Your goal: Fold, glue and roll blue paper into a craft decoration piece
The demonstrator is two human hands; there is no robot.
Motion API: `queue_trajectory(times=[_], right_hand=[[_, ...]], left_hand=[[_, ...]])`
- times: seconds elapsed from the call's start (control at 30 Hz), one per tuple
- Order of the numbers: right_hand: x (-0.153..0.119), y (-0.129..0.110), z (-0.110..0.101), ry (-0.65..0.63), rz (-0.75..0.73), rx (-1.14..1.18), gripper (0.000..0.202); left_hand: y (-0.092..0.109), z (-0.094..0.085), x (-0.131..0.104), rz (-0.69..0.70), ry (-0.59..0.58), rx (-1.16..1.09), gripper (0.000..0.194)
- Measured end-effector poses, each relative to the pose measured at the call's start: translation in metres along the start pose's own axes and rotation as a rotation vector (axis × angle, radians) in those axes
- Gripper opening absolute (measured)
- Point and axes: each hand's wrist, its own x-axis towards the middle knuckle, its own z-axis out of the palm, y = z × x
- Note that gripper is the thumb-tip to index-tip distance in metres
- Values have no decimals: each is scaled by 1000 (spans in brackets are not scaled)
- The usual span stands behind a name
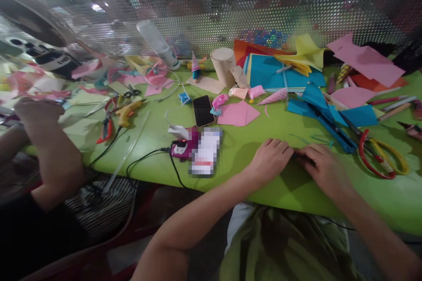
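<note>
Pressing a dark strip (301,156) (blurred) — both hands, left hand (271,158), right hand (325,169).

— What colour is the flat table top (263,131)?
— Lime green. A folded pink paper sheet (238,114) lies on it, beside a glossy black phone (202,110).
— And the paper sheets at the back?
— A turquoise-blue paper stack (273,74), a crumpled yellow paper (305,55). The looped scissors (379,158) have red and yellow handles.
</note>
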Motion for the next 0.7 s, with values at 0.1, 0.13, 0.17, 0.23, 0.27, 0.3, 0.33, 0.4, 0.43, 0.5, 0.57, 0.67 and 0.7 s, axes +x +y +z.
queue_trajectory(times=[0.1, 0.13, 0.17, 0.23, 0.27, 0.3, 0.33, 0.4, 0.43, 0.5, 0.57, 0.67, 0.7], right_hand=[[1, 2, 0, 1, 14, 26, 23], [1, 3, -1, -4, 18, 39, 23], [1, 4, -1, -10, 22, 54, 22], [1, 5, 0, -5, 37, 72, 23], [0, 5, 0, 5, 45, 71, 24], [-1, 5, 1, 16, 50, 61, 25], [-1, 5, 2, 25, 50, 45, 25], [-3, 5, 3, 31, 37, 9, 24], [-3, 5, 4, 26, 29, -7, 23], [-2, 5, 4, 17, 20, -32, 20], [-1, 6, 3, 2, 16, -46, 19], [3, 9, 2, -27, 10, -43, 18], [4, 10, 2, -39, 11, -35, 18]], left_hand=[[0, -2, 2, 13, -3, 22, 22], [1, -2, 2, 19, -2, 31, 22], [1, -2, 2, 23, 0, 40, 21], [1, -2, 1, 30, -2, 54, 22], [1, -1, 1, 34, -4, 60, 22], [1, -1, 1, 37, -8, 62, 23], [1, -1, 1, 41, -13, 63, 24], [1, 0, 0, 47, -19, 61, 25], [0, 1, 0, 47, -19, 61, 25], [0, 1, 0, 44, -14, 66, 26], [-1, 1, 1, 43, -7, 77, 26], [-1, 2, 2, 52, -13, 99, 27], [-1, 2, 3, 54, -17, 105, 27]])
